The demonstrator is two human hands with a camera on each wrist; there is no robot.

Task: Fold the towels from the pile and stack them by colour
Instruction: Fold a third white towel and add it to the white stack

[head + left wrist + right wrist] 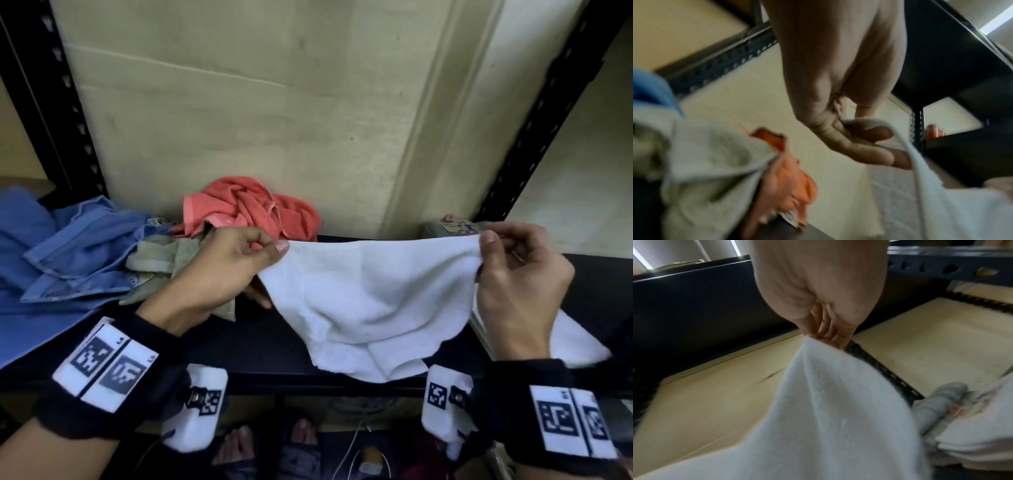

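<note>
Your left hand [219, 270] pinches one top corner of the white towel [373, 308], fingers curled | your right hand [520, 274] pinches the other | towel hangs spread above the black shelf [267, 346] | beyond: green towel [161, 263], blue cloth [68, 253], coral towel [246, 205] heaped at left.
</note>
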